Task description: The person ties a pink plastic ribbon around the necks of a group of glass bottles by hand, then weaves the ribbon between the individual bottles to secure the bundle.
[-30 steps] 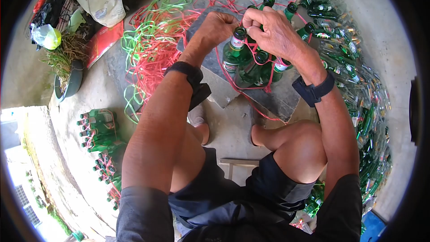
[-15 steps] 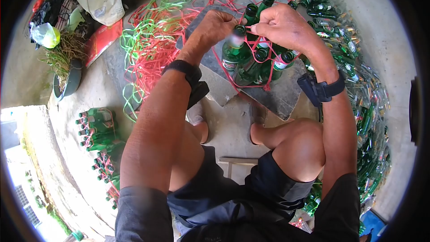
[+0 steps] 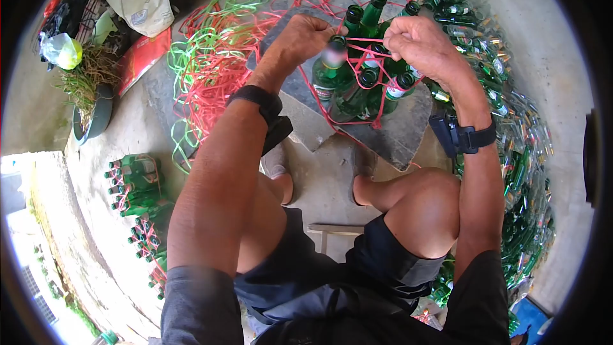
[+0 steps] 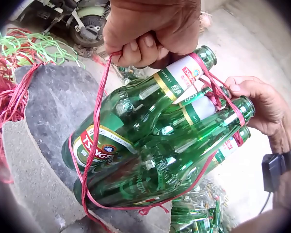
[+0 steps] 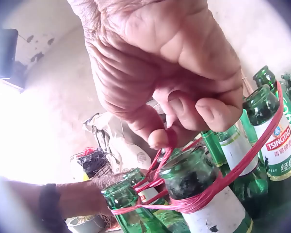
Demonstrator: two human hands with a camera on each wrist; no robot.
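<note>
A cluster of green glass bottles (image 3: 368, 80) stands on a dark stone slab (image 3: 399, 137), with pink twine (image 3: 365, 41) looped round the necks. My left hand (image 3: 305, 37) is at the cluster's left side; in the left wrist view its curled fingers (image 4: 148, 48) grip a strand of twine (image 4: 101, 92) running down the bottles. My right hand (image 3: 418, 45) is at the right side; the right wrist view shows that hand (image 5: 169, 73) pinching twine (image 5: 160, 162) just above a bottle mouth (image 5: 189, 170). Strands stretch between both hands.
A tangle of red and green twine (image 3: 220, 67) lies left of the slab. Many loose bottles (image 3: 511, 121) are heaped along the right. Tied bottle bundles (image 3: 137, 182) stand at the left, near a potted plant (image 3: 96, 112). A small wooden stool (image 3: 335, 229) shows between the legs.
My right hand has moved right, away from the left hand, and the twine between them shows longer. The left hand has stayed near the left bottle.
</note>
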